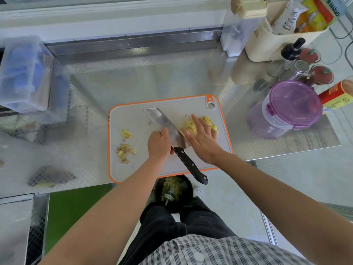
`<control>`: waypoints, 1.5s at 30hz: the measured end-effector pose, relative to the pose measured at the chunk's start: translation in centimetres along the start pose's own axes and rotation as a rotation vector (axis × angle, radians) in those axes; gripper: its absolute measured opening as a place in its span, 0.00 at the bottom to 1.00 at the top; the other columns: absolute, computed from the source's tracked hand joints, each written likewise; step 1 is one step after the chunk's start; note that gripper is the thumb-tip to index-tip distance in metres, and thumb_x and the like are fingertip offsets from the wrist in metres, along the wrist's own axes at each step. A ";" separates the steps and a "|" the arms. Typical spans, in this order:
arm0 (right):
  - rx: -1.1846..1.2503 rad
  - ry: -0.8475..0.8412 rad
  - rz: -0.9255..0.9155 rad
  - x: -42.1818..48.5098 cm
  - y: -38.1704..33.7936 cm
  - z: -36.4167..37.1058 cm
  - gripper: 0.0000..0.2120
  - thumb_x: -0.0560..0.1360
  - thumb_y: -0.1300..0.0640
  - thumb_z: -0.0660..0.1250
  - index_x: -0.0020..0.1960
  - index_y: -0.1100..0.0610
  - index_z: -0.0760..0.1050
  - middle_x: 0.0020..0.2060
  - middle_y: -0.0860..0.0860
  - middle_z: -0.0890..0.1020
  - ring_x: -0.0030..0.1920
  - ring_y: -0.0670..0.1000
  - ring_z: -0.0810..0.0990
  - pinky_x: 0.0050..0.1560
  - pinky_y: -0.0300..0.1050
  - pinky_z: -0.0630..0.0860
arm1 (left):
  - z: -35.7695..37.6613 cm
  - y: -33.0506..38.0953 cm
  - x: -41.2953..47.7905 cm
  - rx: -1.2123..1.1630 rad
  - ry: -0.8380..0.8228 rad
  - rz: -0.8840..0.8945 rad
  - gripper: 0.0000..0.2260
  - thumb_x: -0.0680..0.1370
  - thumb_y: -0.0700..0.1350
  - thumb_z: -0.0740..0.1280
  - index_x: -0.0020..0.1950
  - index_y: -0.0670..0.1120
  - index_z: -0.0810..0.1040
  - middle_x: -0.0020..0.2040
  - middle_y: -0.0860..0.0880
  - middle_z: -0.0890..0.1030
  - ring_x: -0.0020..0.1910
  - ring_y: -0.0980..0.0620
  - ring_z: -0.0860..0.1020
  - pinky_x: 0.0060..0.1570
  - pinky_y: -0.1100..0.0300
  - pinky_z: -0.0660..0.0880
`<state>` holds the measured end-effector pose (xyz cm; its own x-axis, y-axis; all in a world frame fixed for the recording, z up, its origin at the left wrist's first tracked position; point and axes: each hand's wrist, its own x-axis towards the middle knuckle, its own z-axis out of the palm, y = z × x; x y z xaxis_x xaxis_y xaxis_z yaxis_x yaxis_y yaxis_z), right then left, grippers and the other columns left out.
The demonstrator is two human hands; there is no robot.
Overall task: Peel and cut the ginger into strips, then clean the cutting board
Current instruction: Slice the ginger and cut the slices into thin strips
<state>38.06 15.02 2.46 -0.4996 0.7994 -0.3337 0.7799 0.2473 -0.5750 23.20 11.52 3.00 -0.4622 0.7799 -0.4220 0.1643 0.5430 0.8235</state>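
Note:
A grey cutting board (133, 115) with an orange rim lies on the steel counter. A cleaver (162, 119) with a black handle lies slanted across the board, its handle jutting past the near edge. My left hand (158, 144) grips the blade near the handle. My right hand (202, 138) lies flat with straight fingers on a pile of yellow ginger strips (210, 122), right beside the blade. Ginger peels (125, 151) and a small ginger piece (126, 133) sit on the board's left side.
A black bin (173, 192) with scraps stands on the floor below the board's near edge. A purple-lidded container (294, 104), spice jars (301, 67), a red can (338, 94) and a cream basket (277, 41) crowd the right. A clear plastic box (24, 73) stands left.

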 end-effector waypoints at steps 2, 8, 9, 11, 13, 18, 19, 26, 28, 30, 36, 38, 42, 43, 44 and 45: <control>0.038 0.069 0.022 -0.1 0.1 -0.3 0.25 0.78 0.37 0.40 0.74 0.36 0.56 0.77 0.42 0.41 0.75 0.45 0.37 0.73 0.62 0.39 | -0.1 0.1 -0.1 0.018 0.003 0.013 0.24 0.81 0.43 0.51 0.25 0.42 0.66 0.21 0.44 0.72 0.23 0.48 0.70 0.29 0.57 0.65; 0.004 -0.023 0.053 -0.3 -0.6 0.0 0.24 0.81 0.39 0.40 0.76 0.38 0.51 0.77 0.45 0.39 0.76 0.48 0.36 0.73 0.61 0.38 | 0.3 0.3 0.0 0.033 -0.019 0.022 0.24 0.81 0.43 0.51 0.29 0.36 0.73 0.23 0.41 0.73 0.24 0.45 0.72 0.33 0.53 0.71; 0.030 -0.013 0.050 -0.4 -0.8 0.0 0.24 0.81 0.39 0.41 0.76 0.38 0.49 0.77 0.45 0.39 0.76 0.49 0.36 0.73 0.60 0.38 | 0.3 0.4 -0.1 0.047 -0.018 0.030 0.24 0.82 0.43 0.51 0.28 0.38 0.71 0.23 0.42 0.73 0.24 0.46 0.72 0.33 0.54 0.70; 0.025 -0.046 -0.067 -0.8 -1.1 0.0 0.25 0.80 0.38 0.40 0.76 0.37 0.50 0.77 0.44 0.40 0.75 0.47 0.38 0.71 0.57 0.37 | 0.3 0.5 -0.2 0.063 -0.017 0.046 0.24 0.82 0.43 0.51 0.27 0.41 0.70 0.23 0.42 0.73 0.25 0.47 0.72 0.32 0.56 0.70; -0.034 -0.076 -0.057 -1.0 -1.1 -0.1 0.26 0.79 0.37 0.41 0.76 0.40 0.55 0.77 0.45 0.42 0.76 0.47 0.39 0.72 0.58 0.39 | 0.3 0.5 -0.3 0.093 0.006 0.048 0.24 0.82 0.43 0.51 0.26 0.42 0.69 0.22 0.44 0.72 0.24 0.48 0.71 0.29 0.57 0.67; 0.001 0.114 -0.062 -1.9 -0.9 -1.3 0.35 0.73 0.30 0.49 0.76 0.46 0.58 0.70 0.53 0.60 0.69 0.55 0.59 0.70 0.55 0.58 | -0.1 0.2 0.0 0.130 0.106 0.000 0.22 0.82 0.44 0.53 0.29 0.42 0.68 0.26 0.44 0.73 0.28 0.45 0.73 0.32 0.56 0.70; -0.053 0.088 -0.115 -2.1 -1.1 -1.3 0.37 0.72 0.30 0.54 0.76 0.47 0.57 0.67 0.54 0.63 0.66 0.55 0.63 0.67 0.53 0.63 | 0.0 0.2 0.3 0.132 0.126 -0.010 0.20 0.82 0.45 0.54 0.30 0.44 0.67 0.30 0.42 0.75 0.33 0.41 0.75 0.35 0.53 0.73; 0.221 0.105 0.064 -2.7 -1.6 -1.1 0.16 0.77 0.62 0.59 0.64 0.53 0.68 0.40 0.54 0.78 0.33 0.53 0.74 0.32 0.44 0.70 | 1.5 2.1 -0.3 0.067 0.046 0.214 0.26 0.79 0.56 0.48 0.39 0.40 0.78 0.39 0.41 0.81 0.43 0.40 0.79 0.45 0.49 0.76; 0.678 0.081 0.214 -3.1 -1.8 -1.7 0.06 0.76 0.64 0.57 0.47 0.55 0.69 0.31 0.52 0.71 0.25 0.49 0.66 0.25 0.41 0.63 | 2.1 1.6 -0.9 0.196 0.023 0.336 0.24 0.80 0.57 0.49 0.56 0.43 0.77 0.53 0.42 0.77 0.57 0.43 0.73 0.54 0.55 0.68; 1.057 0.075 0.326 -3.2 -1.8 -2.2 0.09 0.76 0.67 0.55 0.40 0.57 0.63 0.28 0.53 0.65 0.23 0.48 0.59 0.23 0.40 0.57 | 2.5 0.6 -1.5 0.392 0.043 0.525 0.22 0.81 0.55 0.49 0.72 0.50 0.68 0.66 0.42 0.68 0.66 0.45 0.65 0.63 0.55 0.62; 1.419 0.090 0.402 -4.5 -0.4 -2.6 0.12 0.77 0.67 0.54 0.36 0.56 0.61 0.28 0.52 0.64 0.23 0.46 0.57 0.21 0.37 0.54 | 3.0 -1.0 -2.0 0.850 -0.073 0.521 0.32 0.77 0.63 0.35 0.78 0.53 0.54 0.78 0.43 0.49 0.76 0.41 0.48 0.72 0.47 0.51; 1.441 0.104 0.414 -4.8 0.0 -2.8 0.13 0.77 0.67 0.54 0.36 0.56 0.60 0.28 0.52 0.64 0.23 0.46 0.57 0.21 0.37 0.55 | 2.8 -0.9 -2.1 0.846 -0.082 0.563 0.32 0.78 0.64 0.35 0.79 0.54 0.53 0.78 0.42 0.49 0.76 0.41 0.50 0.72 0.46 0.53; 1.436 0.089 0.419 -4.7 -0.2 -3.0 0.12 0.77 0.67 0.54 0.37 0.56 0.61 0.27 0.52 0.65 0.23 0.46 0.57 0.20 0.37 0.56 | 2.8 -1.0 -2.1 0.910 -0.127 0.605 0.37 0.75 0.66 0.28 0.79 0.54 0.53 0.79 0.44 0.51 0.76 0.42 0.51 0.71 0.48 0.54; 1.420 0.094 0.422 -4.7 -0.2 -3.1 0.12 0.77 0.67 0.54 0.37 0.56 0.61 0.27 0.52 0.65 0.23 0.47 0.57 0.20 0.37 0.56 | 2.8 -1.2 -2.0 0.889 -0.107 0.550 0.37 0.74 0.67 0.29 0.79 0.53 0.51 0.79 0.45 0.49 0.76 0.43 0.49 0.72 0.48 0.52; 1.394 0.098 0.427 -4.7 -0.3 -3.1 0.12 0.77 0.67 0.54 0.37 0.56 0.60 0.27 0.52 0.65 0.23 0.47 0.57 0.20 0.37 0.56 | 2.7 -1.2 -2.0 0.874 -0.099 0.534 0.36 0.74 0.67 0.30 0.79 0.54 0.49 0.79 0.45 0.48 0.76 0.44 0.48 0.72 0.49 0.51; 1.366 0.099 0.433 -4.5 -0.3 -3.1 0.12 0.77 0.66 0.55 0.37 0.56 0.60 0.27 0.52 0.65 0.23 0.47 0.57 0.20 0.37 0.56 | 2.7 -1.2 -2.1 0.867 -0.106 0.557 0.35 0.75 0.67 0.31 0.79 0.55 0.49 0.79 0.45 0.49 0.76 0.44 0.49 0.72 0.49 0.52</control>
<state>41.29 13.03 6.49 -0.2488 0.7226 -0.6449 -0.1341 -0.6851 -0.7160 26.31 10.04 1.86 -0.0566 0.9898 -0.1307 0.9219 0.1021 0.3738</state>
